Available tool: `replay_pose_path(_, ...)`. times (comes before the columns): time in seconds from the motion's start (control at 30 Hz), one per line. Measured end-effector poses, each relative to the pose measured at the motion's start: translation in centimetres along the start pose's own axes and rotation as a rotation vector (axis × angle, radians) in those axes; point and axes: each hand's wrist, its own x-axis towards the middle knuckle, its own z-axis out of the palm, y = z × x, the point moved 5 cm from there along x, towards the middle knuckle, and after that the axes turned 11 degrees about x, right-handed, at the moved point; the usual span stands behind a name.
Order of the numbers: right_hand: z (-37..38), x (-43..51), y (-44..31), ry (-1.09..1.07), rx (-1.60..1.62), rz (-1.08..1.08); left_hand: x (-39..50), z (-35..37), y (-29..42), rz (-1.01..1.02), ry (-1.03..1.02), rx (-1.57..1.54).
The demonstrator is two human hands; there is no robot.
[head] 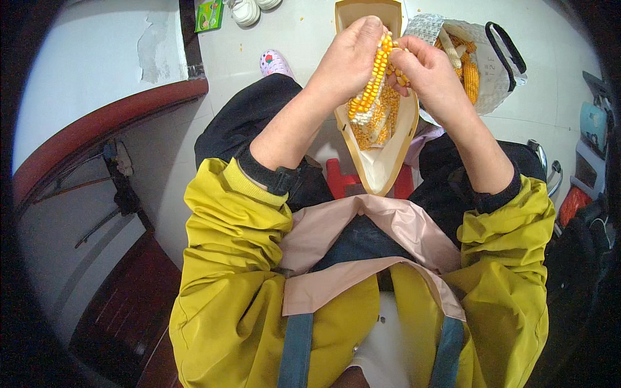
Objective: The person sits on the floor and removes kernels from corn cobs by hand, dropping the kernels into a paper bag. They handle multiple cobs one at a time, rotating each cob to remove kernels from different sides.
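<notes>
My left hand grips a yellow corn cob that is tilted, its upper end by the thumb. White bare patches show along its lower end and right side. At the cob's right edge, the curled fingers of my right hand press in, with loose kernels at the fingertips. Both hands are above an open cream paperboard bag between my knees. Shelled kernels lie inside it, with a pale piece of cob or husk partly among them.
A print-patterned bag with a black handle holds several corn cobs at right. A red plastic stool shows beneath the paperboard bag. White shoes and a green box lie ahead. A dark wooden seat is at left.
</notes>
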Motion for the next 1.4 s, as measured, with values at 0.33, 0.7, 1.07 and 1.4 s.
replay_pose_path(0.33, 0.1, -0.1, -0.1, 0.007, -0.033, -0.005, -0.1, 0.0, 0.2, 0.027, -0.019, 0.041)
replay_pose_path(0.7, 0.0, 0.0, 0.3, 0.01, -0.016, 0.004, 0.0, -0.1, 0.2, 0.163, 0.038, 0.21)
replay_pose_path(1.07, 0.1, -0.1, 0.3, 0.021, -0.113, 0.021, -0.1, 0.0, 0.2, 0.203, 0.083, 0.278)
replay_pose_path(1.4, -0.1, 0.4, 0.8, 0.01, -0.017, 0.003, 0.0, -0.1, 0.2, 0.213, 0.086, 0.306)
